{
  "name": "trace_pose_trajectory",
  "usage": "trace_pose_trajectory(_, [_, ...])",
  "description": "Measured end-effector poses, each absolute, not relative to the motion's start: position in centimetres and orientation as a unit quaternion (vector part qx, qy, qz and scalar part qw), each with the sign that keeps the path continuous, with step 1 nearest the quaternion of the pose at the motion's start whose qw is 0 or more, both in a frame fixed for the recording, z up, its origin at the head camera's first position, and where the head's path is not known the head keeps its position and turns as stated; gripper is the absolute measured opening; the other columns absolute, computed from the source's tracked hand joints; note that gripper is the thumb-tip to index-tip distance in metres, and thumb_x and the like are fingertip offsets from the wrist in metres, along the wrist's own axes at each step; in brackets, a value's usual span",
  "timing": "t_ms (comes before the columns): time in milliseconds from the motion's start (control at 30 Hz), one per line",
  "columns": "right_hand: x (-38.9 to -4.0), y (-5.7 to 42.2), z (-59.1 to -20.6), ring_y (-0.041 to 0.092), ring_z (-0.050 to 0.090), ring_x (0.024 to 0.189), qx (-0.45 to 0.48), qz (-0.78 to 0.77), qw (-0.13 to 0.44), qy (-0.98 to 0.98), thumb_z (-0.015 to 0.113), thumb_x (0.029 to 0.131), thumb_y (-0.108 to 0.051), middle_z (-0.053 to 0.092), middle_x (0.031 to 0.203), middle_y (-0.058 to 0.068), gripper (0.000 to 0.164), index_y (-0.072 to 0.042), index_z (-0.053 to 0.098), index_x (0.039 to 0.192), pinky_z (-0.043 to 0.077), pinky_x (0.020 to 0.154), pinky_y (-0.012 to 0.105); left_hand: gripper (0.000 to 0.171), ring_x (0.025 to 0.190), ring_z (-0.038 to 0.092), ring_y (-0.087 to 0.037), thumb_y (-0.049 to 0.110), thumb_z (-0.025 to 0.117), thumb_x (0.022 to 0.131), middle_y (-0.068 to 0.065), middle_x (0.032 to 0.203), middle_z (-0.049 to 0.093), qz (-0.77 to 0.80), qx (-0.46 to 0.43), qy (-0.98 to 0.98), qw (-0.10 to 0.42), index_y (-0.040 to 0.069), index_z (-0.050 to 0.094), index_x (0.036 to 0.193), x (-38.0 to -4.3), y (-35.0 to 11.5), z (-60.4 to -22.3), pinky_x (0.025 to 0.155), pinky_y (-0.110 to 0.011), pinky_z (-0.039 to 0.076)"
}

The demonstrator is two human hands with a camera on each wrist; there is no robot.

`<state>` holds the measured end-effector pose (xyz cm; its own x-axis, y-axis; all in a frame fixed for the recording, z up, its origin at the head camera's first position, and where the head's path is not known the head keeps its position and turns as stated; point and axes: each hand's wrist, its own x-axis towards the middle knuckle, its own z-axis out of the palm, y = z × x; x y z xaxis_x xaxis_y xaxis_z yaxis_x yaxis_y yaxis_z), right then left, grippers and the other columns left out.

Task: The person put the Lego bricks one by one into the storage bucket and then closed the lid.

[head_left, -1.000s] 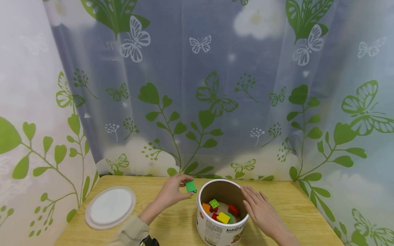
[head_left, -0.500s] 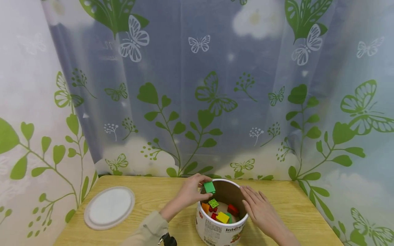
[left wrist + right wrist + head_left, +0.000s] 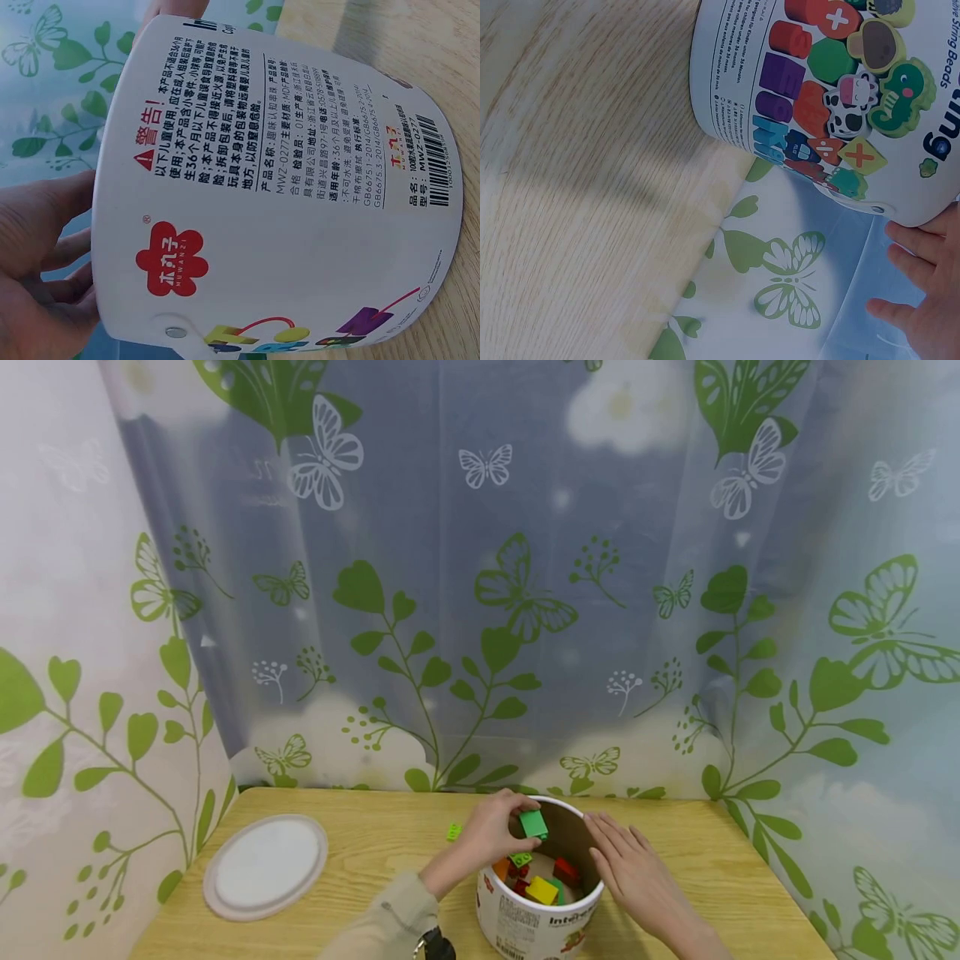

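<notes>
In the head view, my left hand [image 3: 489,833] reaches over the near-left rim of a white round bucket [image 3: 525,927] and pinches a green building block [image 3: 534,824] between thumb and fingers, above the opening. My right hand [image 3: 637,877] lies with straight fingers against the bucket's right rim. Inside the bucket sit a yellow block [image 3: 542,890], a red block [image 3: 567,871], a lime block [image 3: 521,859] and several others. In the left wrist view the bucket wall hides what the left hand [image 3: 45,262] holds. The right wrist view has the right hand's fingertips [image 3: 930,225] at the rim.
A white round lid [image 3: 266,867] lies on the wooden table [image 3: 367,827] at the left. A small lime block [image 3: 454,832] rests on the table left of the bucket, behind the left wrist. A patterned curtain [image 3: 480,610] hangs along the table's back edge.
My left hand has carried the green block rightward from beside the bucket to over its opening, uncovering the lime block on the table. My right hand has stayed at the rim.
</notes>
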<state>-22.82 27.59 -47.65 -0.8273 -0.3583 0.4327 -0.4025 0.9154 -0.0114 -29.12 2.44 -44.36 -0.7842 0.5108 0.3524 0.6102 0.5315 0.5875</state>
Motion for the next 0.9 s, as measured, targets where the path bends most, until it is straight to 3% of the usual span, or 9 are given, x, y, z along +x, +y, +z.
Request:
trace_pose_trajectory(300, [-22.8, 27.7, -47.7, 0.029, 0.048, 0.139, 0.195, 0.055, 0.209, -0.957, 0.053, 0.105, -0.026, 0.054, 0.149, 0.009, 0.047, -0.007, 0.052, 0.149, 0.039, 0.113, 0.057, 0.043, 0.094, 0.064, -0.015, 0.02, 0.086, 0.082, -0.004, 0.107, 0.067, -0.331, -0.33, -0.882, 0.057, 0.008, 0.071, 0.12, -29.4, 3.3, -44.7, 0.08, -0.024, 0.055])
trace_pose_trajectory(600, [-22.8, 27.7, -47.7, 0.029, 0.05, 0.137, 0.198, 0.054, 0.222, -0.953, 0.056, 0.104, -0.024, 0.056, 0.147, 0.009, 0.046, -0.007, 0.054, 0.147, 0.041, 0.111, 0.057, 0.047, 0.111, 0.065, -0.023, 0.024, 0.084, 0.085, -0.008, 0.123, 0.069, -0.287, -0.319, -0.902, 0.041, 0.009, 0.069, 0.128, -29.7, 4.2, -44.8, 0.094, -0.036, 0.056])
trace_pose_trajectory(733, [-22.8, 27.6, -47.6, 0.03, 0.05, 0.137, 0.201, 0.054, 0.223, -0.952, 0.056, 0.103, -0.023, 0.056, 0.147, 0.01, 0.046, -0.006, 0.054, 0.147, 0.041, 0.111, 0.058, 0.042, 0.108, 0.066, -0.024, 0.024, 0.08, 0.09, -0.009, 0.12, 0.068, -0.319, -0.314, -0.893, 0.04, 0.009, 0.069, 0.127, -29.8, 4.1, -45.0, 0.09, -0.036, 0.057])
trace_pose_trajectory(900, [-22.8, 27.6, -47.5, 0.03, 0.05, 0.138, 0.2, 0.058, 0.219, -0.953, 0.057, 0.103, -0.022, 0.055, 0.148, 0.01, 0.047, -0.006, 0.053, 0.147, 0.04, 0.112, 0.059, 0.03, 0.102, 0.067, -0.026, 0.017, 0.075, 0.093, -0.01, 0.112, 0.067, -0.388, -0.327, -0.858, 0.084, 0.006, 0.07, 0.12, -29.7, 3.5, -45.0, 0.086, -0.032, 0.058])
